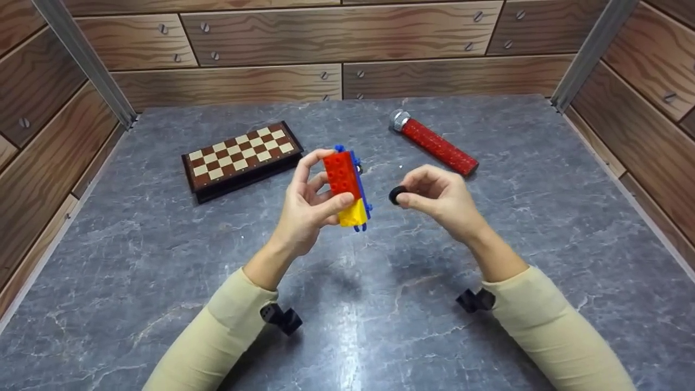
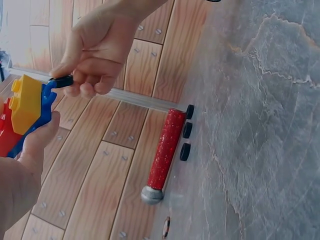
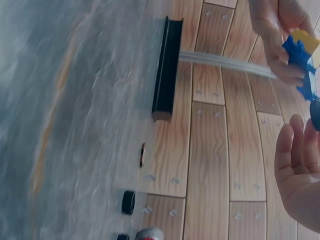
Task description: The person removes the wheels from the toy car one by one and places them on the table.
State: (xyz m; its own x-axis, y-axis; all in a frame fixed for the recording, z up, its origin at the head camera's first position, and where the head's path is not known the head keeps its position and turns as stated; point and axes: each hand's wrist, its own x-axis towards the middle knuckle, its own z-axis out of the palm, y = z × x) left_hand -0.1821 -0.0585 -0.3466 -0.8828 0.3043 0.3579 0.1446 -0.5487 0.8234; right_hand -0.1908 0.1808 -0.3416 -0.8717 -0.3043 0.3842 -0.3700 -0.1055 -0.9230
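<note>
My left hand (image 1: 304,212) grips a toy vehicle of building bricks between thumb and fingers. The toy has a red brick (image 1: 341,171), a yellow brick (image 1: 353,214) and a blue base (image 2: 46,107). It is held off the table, with the blue side facing right. To its right, my right hand (image 1: 442,203) pinches a small black wheel (image 1: 397,194) between thumb and fingers. The head view shows a gap between wheel and toy. In the right wrist view the wheel (image 3: 315,114) is partly cut off by the frame edge.
A folded chessboard (image 1: 241,157) lies at the back left. A red glittery microphone (image 1: 437,144) with a silver head is at the back right. Several black wheels (image 2: 185,151) stand near it, along with a small thin disc (image 2: 166,227). Wood-patterned walls (image 1: 342,38) enclose the grey table (image 1: 163,304).
</note>
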